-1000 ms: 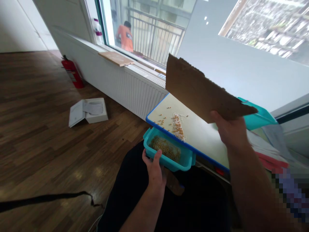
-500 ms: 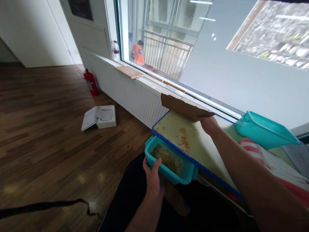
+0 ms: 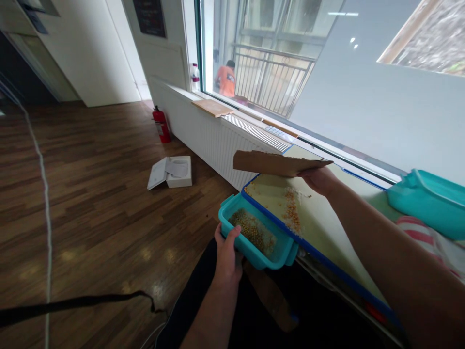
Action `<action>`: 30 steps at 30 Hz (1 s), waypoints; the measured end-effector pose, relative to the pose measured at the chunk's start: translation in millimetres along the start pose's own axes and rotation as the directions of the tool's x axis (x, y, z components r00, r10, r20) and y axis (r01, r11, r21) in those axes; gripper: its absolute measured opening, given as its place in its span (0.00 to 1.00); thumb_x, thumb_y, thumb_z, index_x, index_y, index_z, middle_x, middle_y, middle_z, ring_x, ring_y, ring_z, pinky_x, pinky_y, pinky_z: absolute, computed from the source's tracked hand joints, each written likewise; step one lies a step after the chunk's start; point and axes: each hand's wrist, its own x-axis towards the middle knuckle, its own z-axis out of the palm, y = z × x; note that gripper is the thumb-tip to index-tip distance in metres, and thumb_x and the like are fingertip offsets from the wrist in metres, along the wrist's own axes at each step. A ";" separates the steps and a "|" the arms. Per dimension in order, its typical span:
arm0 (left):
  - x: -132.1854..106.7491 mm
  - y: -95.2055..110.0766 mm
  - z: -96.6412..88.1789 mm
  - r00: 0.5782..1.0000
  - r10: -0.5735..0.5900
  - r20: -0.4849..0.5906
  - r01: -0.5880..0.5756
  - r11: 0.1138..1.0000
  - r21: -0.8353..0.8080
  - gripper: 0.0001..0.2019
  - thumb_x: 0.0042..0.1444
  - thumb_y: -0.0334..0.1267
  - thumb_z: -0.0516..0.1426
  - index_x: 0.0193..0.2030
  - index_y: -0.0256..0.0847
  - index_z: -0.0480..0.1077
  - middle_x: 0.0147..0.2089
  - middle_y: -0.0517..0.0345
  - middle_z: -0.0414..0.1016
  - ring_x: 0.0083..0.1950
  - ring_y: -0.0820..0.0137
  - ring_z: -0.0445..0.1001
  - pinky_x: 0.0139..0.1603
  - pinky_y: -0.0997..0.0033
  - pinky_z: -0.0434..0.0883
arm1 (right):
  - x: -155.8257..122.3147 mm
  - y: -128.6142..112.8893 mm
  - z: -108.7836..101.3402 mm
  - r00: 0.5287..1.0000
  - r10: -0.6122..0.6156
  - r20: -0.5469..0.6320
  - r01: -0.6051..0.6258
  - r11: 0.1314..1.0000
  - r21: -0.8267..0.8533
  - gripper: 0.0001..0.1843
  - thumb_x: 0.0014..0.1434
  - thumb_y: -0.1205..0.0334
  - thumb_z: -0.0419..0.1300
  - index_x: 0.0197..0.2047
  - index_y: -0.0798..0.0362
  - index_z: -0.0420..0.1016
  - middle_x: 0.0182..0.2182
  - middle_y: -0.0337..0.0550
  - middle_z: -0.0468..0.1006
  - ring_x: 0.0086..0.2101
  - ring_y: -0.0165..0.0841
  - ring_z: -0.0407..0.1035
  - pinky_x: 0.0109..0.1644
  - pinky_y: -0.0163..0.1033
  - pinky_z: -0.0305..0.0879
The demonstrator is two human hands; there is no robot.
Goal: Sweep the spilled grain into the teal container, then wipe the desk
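While left hand [image 3: 227, 254] grips teal tub [image 3: 256, 238], right hand [image 3: 319, 178] levels cardboard [image 3: 274, 163].

Left hand [image 3: 227, 254] and right hand [image 3: 319, 180]: both bare. Forearms [image 3: 381, 261] bare too, right up to the frame edge. The lap is covered by black trousers [image 3: 312, 310] in plain matte fabric, with the cloth lying loose over the thighs.

Two teal tubs are counted: near tub [image 3: 271, 261] at six o'clock, far tub [image 3: 432, 206] at three. One cardboard sheet [image 3: 272, 163] and one fire extinguisher [image 3: 161, 125] are logged.
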 end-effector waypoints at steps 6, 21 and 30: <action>-1.7 7.6 0.4 1.000 0.011 -0.017 -0.011 1.000 -0.007 0.33 0.48 0.41 0.65 0.59 0.54 0.57 0.51 0.53 0.70 0.44 0.66 0.74 0.39 0.66 0.74 | 7.1 6.7 1.2 0.980 0.093 0.178 -0.106 0.992 0.068 0.12 0.35 0.77 0.62 0.25 0.54 0.78 0.31 0.42 0.82 0.39 0.40 0.75 0.54 0.51 0.68; -1.3 8.2 0.9 0.998 0.065 -0.020 -0.064 0.997 0.039 0.31 0.47 0.42 0.65 0.58 0.54 0.59 0.49 0.55 0.70 0.43 0.67 0.74 0.37 0.69 0.73 | 3.3 2.2 -0.3 0.947 0.163 0.278 -0.181 0.983 0.040 0.13 0.37 0.81 0.59 0.21 0.53 0.75 0.26 0.37 0.80 0.35 0.34 0.74 0.54 0.47 0.67; -7.8 11.0 6.2 0.996 0.077 -0.033 -0.077 0.997 0.012 0.31 0.47 0.39 0.65 0.58 0.53 0.58 0.47 0.55 0.70 0.40 0.68 0.74 0.37 0.67 0.73 | -12.8 -16.8 -2.0 0.918 0.235 0.319 -0.254 0.967 0.017 0.16 0.37 0.86 0.53 0.22 0.58 0.76 0.22 0.37 0.78 0.28 0.27 0.70 0.42 0.35 0.64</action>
